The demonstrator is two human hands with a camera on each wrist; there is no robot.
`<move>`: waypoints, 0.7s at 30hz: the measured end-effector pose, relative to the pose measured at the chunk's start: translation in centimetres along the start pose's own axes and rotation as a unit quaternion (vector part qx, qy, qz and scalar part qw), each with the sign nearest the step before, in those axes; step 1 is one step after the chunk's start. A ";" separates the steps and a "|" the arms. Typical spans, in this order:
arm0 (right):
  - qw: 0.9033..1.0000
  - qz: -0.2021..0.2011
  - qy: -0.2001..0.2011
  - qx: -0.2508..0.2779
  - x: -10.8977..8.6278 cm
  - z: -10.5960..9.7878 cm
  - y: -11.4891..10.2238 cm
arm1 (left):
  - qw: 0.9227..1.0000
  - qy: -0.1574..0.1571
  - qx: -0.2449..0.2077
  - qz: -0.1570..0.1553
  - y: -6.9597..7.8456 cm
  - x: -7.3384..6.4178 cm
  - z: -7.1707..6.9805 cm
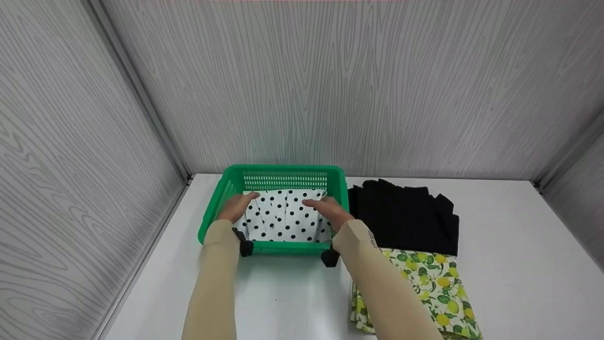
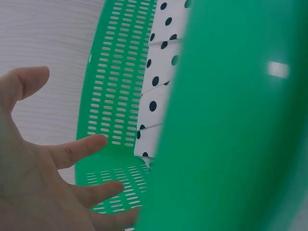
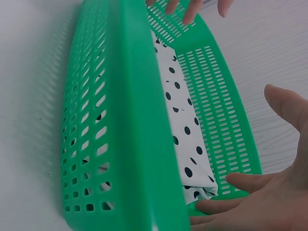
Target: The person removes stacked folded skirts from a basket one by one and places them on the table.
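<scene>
A folded white cloth with black polka dots lies inside a green plastic basket. My left hand is over the basket's left side, its fingers spread and straight in the left wrist view, with nothing held. Over the right side is my right hand, fingers extended beside the cloth's right end. In the right wrist view, the right fingers reach down past the cloth's corner, thumb raised apart from them. Both thumbs point inward above the cloth in the head view.
Right of the basket lies a folded black cloth. Nearer the front is a folded cloth with a lemon print, partly covered by my right sleeve. Grey wood-grain panels wall the white table at the back and sides.
</scene>
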State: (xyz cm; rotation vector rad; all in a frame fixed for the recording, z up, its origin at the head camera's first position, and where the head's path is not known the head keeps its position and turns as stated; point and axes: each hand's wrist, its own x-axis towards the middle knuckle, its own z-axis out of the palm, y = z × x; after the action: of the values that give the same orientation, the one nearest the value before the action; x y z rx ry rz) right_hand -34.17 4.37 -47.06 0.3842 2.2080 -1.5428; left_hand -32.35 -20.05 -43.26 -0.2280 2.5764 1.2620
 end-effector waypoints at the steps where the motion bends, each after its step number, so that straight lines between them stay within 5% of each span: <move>1: 1.000 -0.005 0.004 -0.012 1.9 0.3 0.6 | 1.000 -0.006 0.006 -0.002 0.0 0.0 0.1; 6: 1.000 0.013 0.024 -0.007 9.0 1.2 3.7 | 0.999 -0.023 0.025 -0.015 0.0 -0.1 0.5; 9: 0.999 0.001 0.034 -0.008 9.8 1.5 4.4 | 0.999 -0.021 0.019 -0.029 -0.2 -0.1 0.7; 16: 1.000 -0.017 0.007 0.020 -2.5 0.9 -0.4 | 0.999 -0.022 0.016 -0.028 -1.4 0.3 1.0; 21: 1.000 -0.008 0.014 0.009 -3.4 1.0 -0.2 | 0.999 -0.002 0.032 -0.030 -2.2 0.5 1.3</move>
State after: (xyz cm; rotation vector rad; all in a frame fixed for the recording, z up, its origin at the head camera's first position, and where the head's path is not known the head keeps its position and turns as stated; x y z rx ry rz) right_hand -31.09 3.42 -45.54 0.3957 2.2243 -1.5762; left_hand -32.03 -20.37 -45.75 -0.2861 2.5818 1.1553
